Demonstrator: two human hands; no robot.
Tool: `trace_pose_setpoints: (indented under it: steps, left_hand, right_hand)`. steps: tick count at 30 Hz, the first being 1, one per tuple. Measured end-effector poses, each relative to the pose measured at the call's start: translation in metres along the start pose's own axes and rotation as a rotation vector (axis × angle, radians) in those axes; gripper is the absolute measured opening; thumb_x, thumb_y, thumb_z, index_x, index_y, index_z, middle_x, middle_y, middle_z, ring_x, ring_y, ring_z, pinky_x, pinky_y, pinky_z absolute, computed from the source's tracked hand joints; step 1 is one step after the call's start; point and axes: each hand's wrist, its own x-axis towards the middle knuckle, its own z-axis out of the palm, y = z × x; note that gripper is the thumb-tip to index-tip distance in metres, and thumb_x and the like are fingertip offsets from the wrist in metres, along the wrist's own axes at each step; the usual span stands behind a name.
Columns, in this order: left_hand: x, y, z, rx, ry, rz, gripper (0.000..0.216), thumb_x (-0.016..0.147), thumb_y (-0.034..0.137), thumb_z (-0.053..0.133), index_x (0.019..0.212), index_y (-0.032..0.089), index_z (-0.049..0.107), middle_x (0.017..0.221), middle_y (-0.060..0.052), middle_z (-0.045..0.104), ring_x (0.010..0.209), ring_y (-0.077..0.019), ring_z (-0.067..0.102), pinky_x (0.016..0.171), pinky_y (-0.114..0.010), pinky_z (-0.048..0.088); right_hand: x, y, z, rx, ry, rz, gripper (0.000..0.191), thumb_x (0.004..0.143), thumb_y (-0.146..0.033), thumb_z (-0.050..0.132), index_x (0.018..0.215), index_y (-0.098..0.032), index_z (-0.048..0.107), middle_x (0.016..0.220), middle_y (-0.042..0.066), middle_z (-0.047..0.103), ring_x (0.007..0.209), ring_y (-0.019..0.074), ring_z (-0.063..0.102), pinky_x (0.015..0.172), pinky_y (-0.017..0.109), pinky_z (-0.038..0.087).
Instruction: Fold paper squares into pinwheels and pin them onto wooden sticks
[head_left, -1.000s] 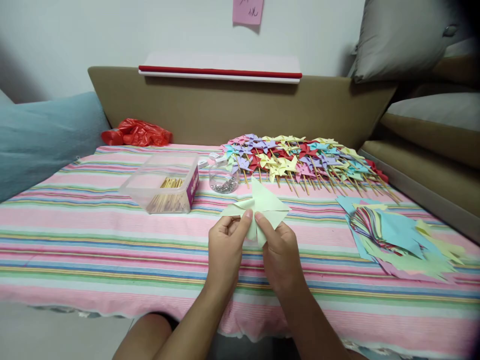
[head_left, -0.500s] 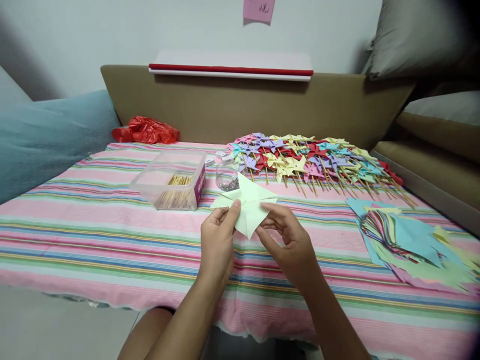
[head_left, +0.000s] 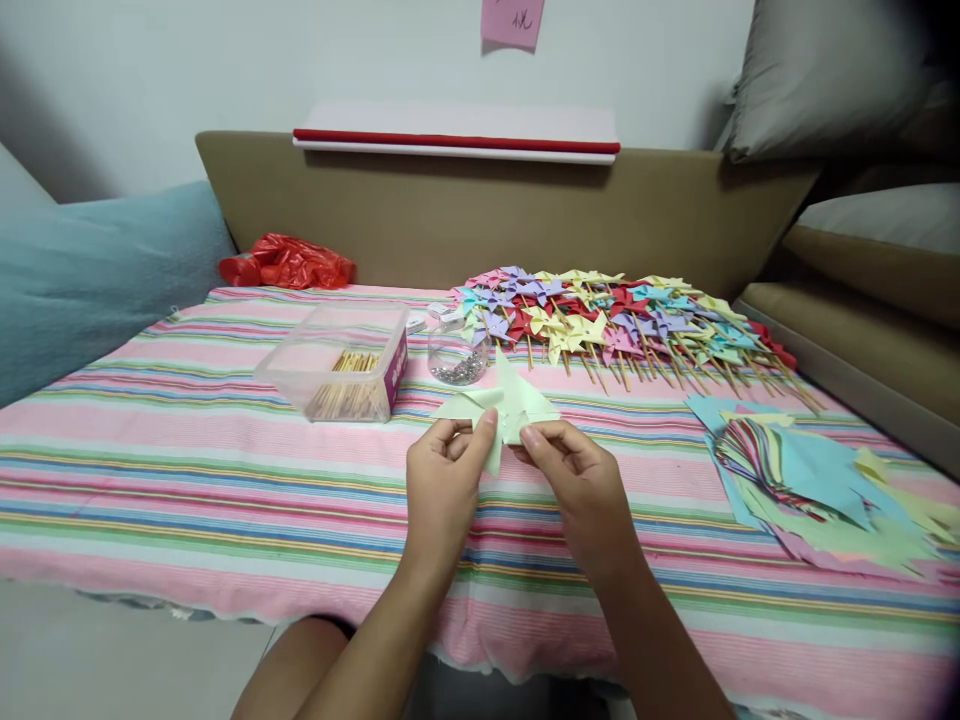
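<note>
A pale green paper pinwheel (head_left: 513,392) is held up between my two hands, above the striped cloth. My left hand (head_left: 448,480) pinches it near its centre, thumb on top. With thumb and fingers, my right hand (head_left: 577,480) grips a folded-in part at its lower right. Fingers cover parts of the paper. Just beyond is a clear round tub (head_left: 458,360) with small shiny metal pieces in it. To the left stands a clear plastic box (head_left: 289,365) holding many thin wooden sticks (head_left: 351,388).
Many colourful finished pinwheels on sticks (head_left: 600,315) lie at the back right. Paper sheets and a bundle of strips (head_left: 817,480) spread at the right. A red plastic bag (head_left: 289,262) lies back left. The striped cloth (head_left: 225,500) covers the surface; cushions (head_left: 885,250) stand right.
My right hand has moved slightly left and closed on the pinwheel's lower right part, which is now folded towards the centre. My left hand keeps its pinch.
</note>
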Motion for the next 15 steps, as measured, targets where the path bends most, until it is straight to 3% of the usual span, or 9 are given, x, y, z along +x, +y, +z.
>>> trace_pose_setpoints:
  steps: [5, 15]
  left_hand:
    - [-0.0013, -0.0012, 0.0007, 0.057, -0.019, 0.022, 0.04, 0.076, 0.049, 0.079, 0.067, 0.014, 0.062, 0.052, 0.006, 0.045, 0.053, -0.0069, 0.036, 0.048, -0.019, 0.03]
    - [-0.0035, -0.0029, 0.0018, 0.061, -0.047, 0.038, 0.036, 0.077, 0.047, 0.079, 0.07, 0.014, 0.067, 0.056, 0.003, 0.054, 0.056, -0.0089, 0.043, 0.052, -0.021, 0.036]
  right_hand:
    - [0.0002, 0.0023, 0.003, 0.071, 0.076, 0.06, 0.021, 0.079, -0.04, 0.08, 0.082, -0.02, 0.074, 0.081, 0.0, 0.074, 0.081, 0.015, 0.067, 0.08, 0.028, 0.055]
    - [0.0006, 0.001, 0.006, 0.126, 0.119, 0.072, 0.023, 0.076, -0.04, 0.081, 0.084, -0.021, 0.072, 0.081, -0.001, 0.072, 0.077, 0.0133, 0.065, 0.077, 0.027, 0.056]
